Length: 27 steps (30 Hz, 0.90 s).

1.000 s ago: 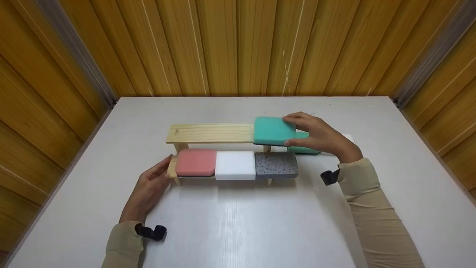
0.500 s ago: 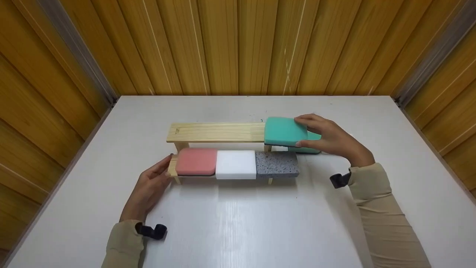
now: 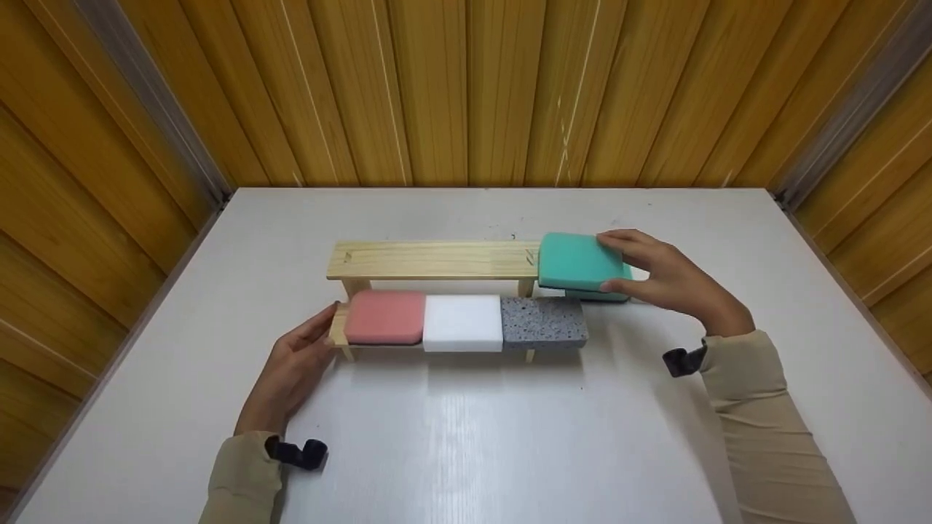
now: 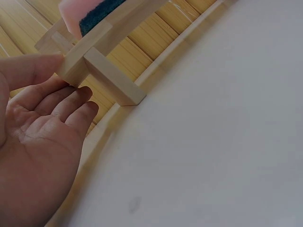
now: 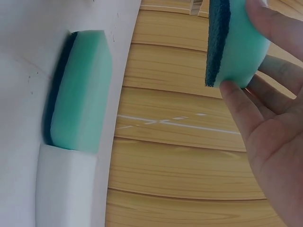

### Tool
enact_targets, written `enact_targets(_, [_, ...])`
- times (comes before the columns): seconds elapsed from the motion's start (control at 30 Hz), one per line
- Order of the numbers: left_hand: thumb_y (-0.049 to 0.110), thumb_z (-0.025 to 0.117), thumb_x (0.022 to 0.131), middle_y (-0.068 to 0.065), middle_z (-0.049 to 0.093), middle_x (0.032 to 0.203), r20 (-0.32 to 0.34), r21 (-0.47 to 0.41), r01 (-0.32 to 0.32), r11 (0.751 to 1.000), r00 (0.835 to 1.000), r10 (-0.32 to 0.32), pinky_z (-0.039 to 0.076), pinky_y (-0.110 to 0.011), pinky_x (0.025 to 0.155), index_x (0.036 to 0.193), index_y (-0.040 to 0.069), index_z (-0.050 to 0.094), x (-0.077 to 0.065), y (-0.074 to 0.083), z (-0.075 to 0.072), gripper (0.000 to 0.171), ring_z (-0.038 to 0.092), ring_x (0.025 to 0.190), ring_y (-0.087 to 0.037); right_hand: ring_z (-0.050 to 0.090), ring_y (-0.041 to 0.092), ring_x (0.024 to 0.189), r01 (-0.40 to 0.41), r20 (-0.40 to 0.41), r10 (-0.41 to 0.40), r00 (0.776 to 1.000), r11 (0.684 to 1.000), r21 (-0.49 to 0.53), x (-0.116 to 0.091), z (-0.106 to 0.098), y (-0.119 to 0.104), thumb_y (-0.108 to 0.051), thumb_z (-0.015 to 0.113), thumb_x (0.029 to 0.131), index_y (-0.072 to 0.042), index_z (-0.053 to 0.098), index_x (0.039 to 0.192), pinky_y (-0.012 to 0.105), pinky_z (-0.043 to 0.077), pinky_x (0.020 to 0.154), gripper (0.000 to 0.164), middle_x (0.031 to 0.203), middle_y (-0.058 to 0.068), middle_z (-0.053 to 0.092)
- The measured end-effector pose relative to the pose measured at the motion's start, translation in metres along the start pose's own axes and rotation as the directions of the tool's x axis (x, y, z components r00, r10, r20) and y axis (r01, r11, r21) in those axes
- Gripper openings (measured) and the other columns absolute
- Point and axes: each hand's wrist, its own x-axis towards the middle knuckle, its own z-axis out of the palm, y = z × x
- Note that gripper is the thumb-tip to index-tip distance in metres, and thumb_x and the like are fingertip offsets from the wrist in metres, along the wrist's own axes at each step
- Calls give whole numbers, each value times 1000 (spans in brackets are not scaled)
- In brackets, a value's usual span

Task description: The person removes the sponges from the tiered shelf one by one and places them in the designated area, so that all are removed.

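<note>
My right hand (image 3: 673, 280) pinches a green sponge (image 3: 575, 260) by its right side, thumb at the near edge and fingers at the far edge. In the right wrist view this sponge's dark scouring layer faces down, raised above the table. A second green sponge (image 5: 80, 90) lies on the table below it, end to end with a white block (image 5: 66, 189). At the left, my left hand (image 3: 287, 371) grips the end of the lower step of a two-step wooden rack (image 3: 339, 327). On that step sit a pink sponge (image 3: 386, 317), a white sponge (image 3: 463, 320) and a speckled grey block (image 3: 544, 320).
The rack's upper step (image 3: 437, 260) is a bare plank behind the lower row, its right end beside the held sponge. A white table (image 3: 451, 451) carries everything. Yellow wood-grain panels (image 3: 466, 94) rise along the table's back and sides.
My right hand has carried the green sponge rightward, off the upper step's right end, which now shows, and over the second green sponge. My left hand has stayed on the rack.
</note>
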Motion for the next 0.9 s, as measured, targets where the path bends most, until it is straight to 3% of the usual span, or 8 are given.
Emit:
enact_targets(0.33, [4,55,96,-8,18,161,-5,30,-12,999,1000,12,37,-20,110,151,2,25,1,0,0,63,18,148,-25,38,40,137,-25,-27,27,999,998,52,-12,-5,9,-11,73,84,0,42,143,42,38,107,67,146,17,41])
enact_targets(0.7, [5,54,96,-8,16,162,19,47,-18,999,1000,17,36,-19,110,152,2,23,1,-1,-2,64,15,149,-25,39,43,134,-24,-56,27,998,999,42,-25,-9,20,-9,74,83,2,43,142,42,38,103,67,145,20,41])
enact_targets(0.9, [4,53,97,-8,17,161,22,35,-23,999,1000,23,35,-21,112,151,2,23,1,-2,-3,62,17,148,-24,39,44,132,-17,-69,19,997,999,35,-31,-8,28,-7,73,83,2,44,141,9,37,102,66,144,21,42])
